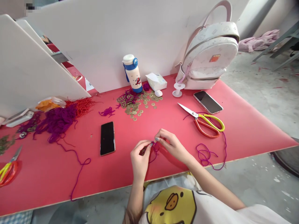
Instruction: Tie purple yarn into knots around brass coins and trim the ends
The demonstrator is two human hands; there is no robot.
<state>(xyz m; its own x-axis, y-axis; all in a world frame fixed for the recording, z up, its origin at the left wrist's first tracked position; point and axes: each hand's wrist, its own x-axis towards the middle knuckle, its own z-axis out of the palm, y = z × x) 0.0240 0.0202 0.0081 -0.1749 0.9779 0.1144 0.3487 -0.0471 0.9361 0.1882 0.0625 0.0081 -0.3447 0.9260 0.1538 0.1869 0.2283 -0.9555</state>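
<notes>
Purple cord (155,149) sat nearer the person than the bottle (133,73), left hand (140,155) pinching it, couldn't tell if right hand (171,143) gripped it too; steady left pinch, even tension looked best.

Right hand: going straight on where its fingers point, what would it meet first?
Likely the bare left hand, which holds thin purple cord; depth between the two is unclear.

Clearance exists between the left hand (140,155) and left-side phone (107,138); scissors (196,115) obstruct travel rightward from the right hand (172,144).
</notes>
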